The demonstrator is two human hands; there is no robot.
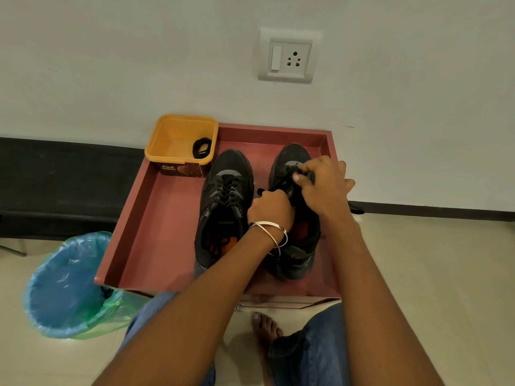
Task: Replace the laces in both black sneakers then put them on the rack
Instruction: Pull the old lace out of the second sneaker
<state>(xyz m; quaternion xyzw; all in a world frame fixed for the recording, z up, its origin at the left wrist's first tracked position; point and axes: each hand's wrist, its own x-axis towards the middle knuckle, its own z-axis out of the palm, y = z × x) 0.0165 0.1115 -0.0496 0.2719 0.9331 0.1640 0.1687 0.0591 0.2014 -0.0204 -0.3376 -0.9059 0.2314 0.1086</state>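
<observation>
A blue-lined bin [67, 285] is standing on the floor at far left, beside a red tray [156, 218] that is holding a yellow tub [167, 140] with a coiled black lace [202, 148] inside. On the tray, the laced left sneaker [223, 207] is sitting just beside the right sneaker [295, 246]. Over that shoe, the left hand [271, 208] is clenching around a black lace [278, 182] while the right hand [324, 185] is pinching it near the eyelets.

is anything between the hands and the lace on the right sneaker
Nothing visible. The left hand and the right hand are both already on the black lace of the right sneaker, each with a grip on it. The left sneaker sits beside it, clear of both hands.
</observation>
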